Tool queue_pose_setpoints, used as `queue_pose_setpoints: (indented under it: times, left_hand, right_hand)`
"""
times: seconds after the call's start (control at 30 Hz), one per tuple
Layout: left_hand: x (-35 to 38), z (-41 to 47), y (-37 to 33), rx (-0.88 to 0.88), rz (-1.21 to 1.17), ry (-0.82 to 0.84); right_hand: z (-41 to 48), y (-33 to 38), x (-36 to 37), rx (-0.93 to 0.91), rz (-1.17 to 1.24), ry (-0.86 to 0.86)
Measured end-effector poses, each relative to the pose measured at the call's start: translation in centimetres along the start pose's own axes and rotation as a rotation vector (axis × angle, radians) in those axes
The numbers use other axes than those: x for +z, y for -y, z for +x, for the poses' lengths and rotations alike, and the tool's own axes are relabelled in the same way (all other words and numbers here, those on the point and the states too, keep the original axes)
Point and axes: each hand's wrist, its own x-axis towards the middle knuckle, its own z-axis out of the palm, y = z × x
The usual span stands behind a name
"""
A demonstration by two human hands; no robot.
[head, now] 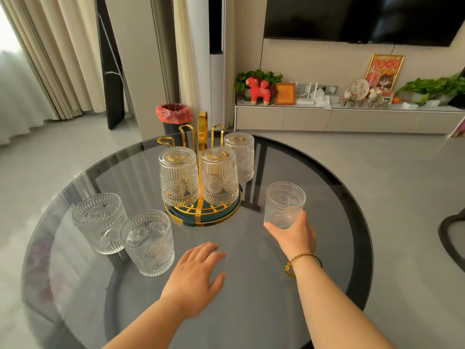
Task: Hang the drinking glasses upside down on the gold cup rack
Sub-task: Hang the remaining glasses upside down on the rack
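A gold cup rack (202, 216) with a dark green base stands mid-table. Three embossed clear glasses hang upside down on it: one at front left (179, 176), one at front middle (219, 175), one at back right (240, 156). Bare gold hooks (187, 133) rise at the back left. My right hand (294, 235) grips an upright glass (284, 204) from below, right of the rack. My left hand (196, 275) rests flat and empty on the table in front of the rack. Two more upright glasses stand at the left, one farther (99, 221), one nearer (148, 241).
The round smoked-glass table (314, 172) carries everything. Behind it on the floor stands a bin with a red liner (173, 113). A low TV cabinet (347, 119) with plants and ornaments runs along the right wall. A dark chair edge (453, 238) shows at far right.
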Motion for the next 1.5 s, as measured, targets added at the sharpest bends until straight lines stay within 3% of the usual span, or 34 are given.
queue_pose_setpoints:
  times: [0.13,0.33,0.4,0.5,0.63,0.77,0.87,1.03,1.27,1.5]
  left_hand:
    - [-0.2,0.0,-0.1,-0.015,0.027,0.033]
    - [-1.4,0.6,-0.6,-0.04,0.134,0.284]
    - [-2.8,0.8,-1.2,-0.023,0.121,0.298]
    - [-5.4,0.7,-2.5,0.075,0.031,0.157]
    - [-10.2,1.5,-3.8,0.321,-0.065,-0.233]
    - [-13.7,3.6,-1.8,0.198,-0.045,-0.438]
    - [-14.9,5.3,0.7,0.051,0.012,-0.424]
    - [-14.6,7.5,3.8,-0.036,0.131,-0.26]
    - [-14.6,8.4,5.0,-0.012,0.065,-0.271]
    - [-14.7,8.8,5.7,0.024,0.017,-0.297]
  right_hand:
    - [-0.1,-0.2,-0.4,-0.005,0.087,0.033]
    - [-0.9,-0.1,-1.7,-0.019,0.34,0.122]
    - [-0.7,0.6,-2.5,-0.017,0.427,0.106]
    - [0.5,2.3,-4.4,-0.052,0.472,0.091]
    - [2.0,6.1,-7.1,-0.166,0.492,0.06]
    - [3.4,10.7,-9.4,-0.205,0.498,0.055]
    - [4.3,14.0,-10.2,-0.277,0.447,0.051]
    - [6.0,18.7,-8.9,-0.382,0.262,0.024]
    - [7.8,23.2,-5.3,-0.564,0.082,0.006]
    - [9.9,24.7,-2.6,-0.565,0.018,0.031]
